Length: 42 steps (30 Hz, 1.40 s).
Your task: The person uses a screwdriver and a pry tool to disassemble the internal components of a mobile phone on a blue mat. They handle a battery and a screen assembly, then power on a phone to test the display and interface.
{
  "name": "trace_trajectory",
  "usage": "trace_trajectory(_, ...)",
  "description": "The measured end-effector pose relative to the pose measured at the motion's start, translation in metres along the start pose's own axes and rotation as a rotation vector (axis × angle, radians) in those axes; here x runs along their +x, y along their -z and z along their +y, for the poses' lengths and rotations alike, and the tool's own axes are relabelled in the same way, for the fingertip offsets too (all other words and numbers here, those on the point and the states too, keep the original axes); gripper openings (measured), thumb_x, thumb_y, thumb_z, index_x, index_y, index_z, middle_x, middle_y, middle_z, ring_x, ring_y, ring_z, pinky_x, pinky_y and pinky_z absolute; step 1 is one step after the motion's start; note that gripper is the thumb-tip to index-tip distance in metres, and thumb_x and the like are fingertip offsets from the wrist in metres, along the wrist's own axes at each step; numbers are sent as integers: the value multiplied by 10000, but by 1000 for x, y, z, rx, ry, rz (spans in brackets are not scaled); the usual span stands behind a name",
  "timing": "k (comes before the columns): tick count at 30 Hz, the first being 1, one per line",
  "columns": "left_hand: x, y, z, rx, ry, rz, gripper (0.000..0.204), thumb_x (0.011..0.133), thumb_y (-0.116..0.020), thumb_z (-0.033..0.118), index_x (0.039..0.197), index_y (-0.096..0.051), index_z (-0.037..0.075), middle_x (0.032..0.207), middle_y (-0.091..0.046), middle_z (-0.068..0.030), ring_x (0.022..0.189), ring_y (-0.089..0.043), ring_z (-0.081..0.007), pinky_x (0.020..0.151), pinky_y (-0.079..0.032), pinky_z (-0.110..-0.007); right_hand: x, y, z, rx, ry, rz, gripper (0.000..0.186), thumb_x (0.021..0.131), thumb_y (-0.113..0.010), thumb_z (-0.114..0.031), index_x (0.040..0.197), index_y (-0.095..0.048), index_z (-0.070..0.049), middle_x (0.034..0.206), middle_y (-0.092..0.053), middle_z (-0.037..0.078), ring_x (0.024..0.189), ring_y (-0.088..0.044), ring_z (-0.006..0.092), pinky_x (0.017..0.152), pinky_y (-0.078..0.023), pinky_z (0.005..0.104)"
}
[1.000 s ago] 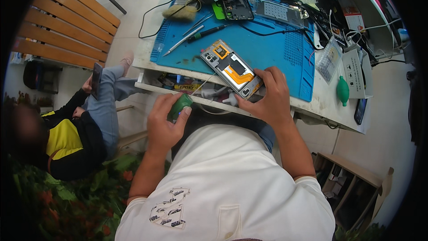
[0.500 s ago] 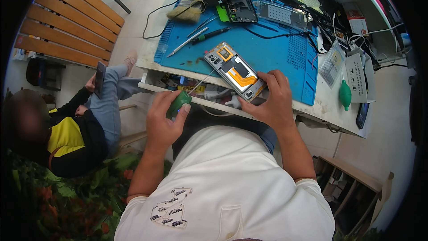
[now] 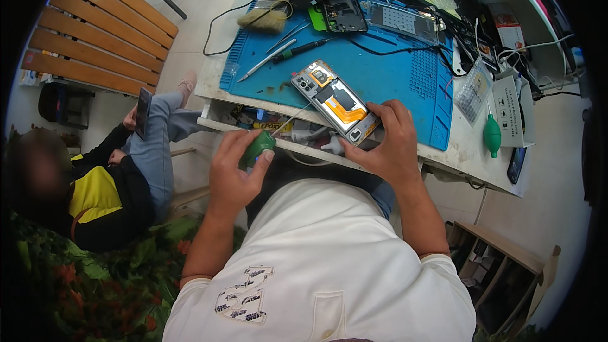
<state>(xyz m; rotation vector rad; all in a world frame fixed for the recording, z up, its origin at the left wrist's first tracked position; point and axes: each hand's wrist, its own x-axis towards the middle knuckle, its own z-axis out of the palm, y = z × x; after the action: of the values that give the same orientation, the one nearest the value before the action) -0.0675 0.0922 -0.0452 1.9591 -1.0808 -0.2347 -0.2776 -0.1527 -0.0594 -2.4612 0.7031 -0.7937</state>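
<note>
— So, what are the hands doing?
— The left hand [image 3: 233, 174] is pinching a small green bottle [image 3: 256, 147] beside the open drawer [image 3: 278, 132]. The right hand [image 3: 387, 145] is gripping, fingers curled, the opened back-less smartphone [image 3: 334, 102] lying on the blue silicone mat [image 3: 405, 69].
— Anyone nearby?
— A seated person [image 3: 107, 183] is holding a phone.

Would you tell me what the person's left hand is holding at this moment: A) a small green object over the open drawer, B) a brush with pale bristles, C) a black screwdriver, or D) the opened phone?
A: the left hand grips a small green object above the open drawer, while the right hand steadies the opened phone on the blue mat.
</note>
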Motion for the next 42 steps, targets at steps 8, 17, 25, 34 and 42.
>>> trace_trajectory(8, 2, 1, -2, 15, -30, 3, 395, 966, -863, 97, 1319, -755, -46, 1189, -705, -169, 1047, -724, -276, 924, -581, -351, 1, 1, 0, 6, 8, 7, 746, 688, -1008, -405, 1221, -739, 42, 1146, -655, 194, 1067, -640, 367, 927, -548, 479)
trace_trajectory(17, 1, 3, -4, 28, -40, -1, 394, 967, -863, 103, 1316, -758, -48, 1198, -706, -176, 1054, -727, -282, 922, -586, -355, 1, 1, 1, 10, 11, 17, 739, 687, -1004, -407, 1212, -742, 42, 1140, -659, 190, 1059, -642, 362, 924, -547, 477)
trace_trajectory(25, 1, 6, 0, 47, -55, -34, 406, 964, -868, 114, 1320, -759, -46, 1210, -709, -179, 1055, -730, -288, 929, -591, -365, 1, 1, 1, 17, 1, 11, 731, 681, -1008, -392, 1207, -738, 37, 1132, -656, 187, 1055, -643, 364, 921, -547, 475)
trace_trajectory(34, 5, 9, -1, 74, -32, -21, 420, 949, -881, 120, 1319, -764, -39, 1207, -710, -191, 1072, -735, -317, 935, -590, -376, 3, 2, -2, 24, 24, 14, 717, 683, -1003, -369, 1205, -728, 38, 1086, -637, 170, 1012, -631, 356, 883, -533, 473)
trace_trajectory(42, 21, 17, -2, 131, -14, 47, 415, 946, -876, 153, 1309, -771, -18, 1218, -719, -192, 1057, -756, -358, 921, -605, -398, 3, 2, -1, 22, 36, 23, 719, 682, -999, -361, 1215, -723, 36, 1079, -637, 159, 990, -627, 343, 864, -523, 464)
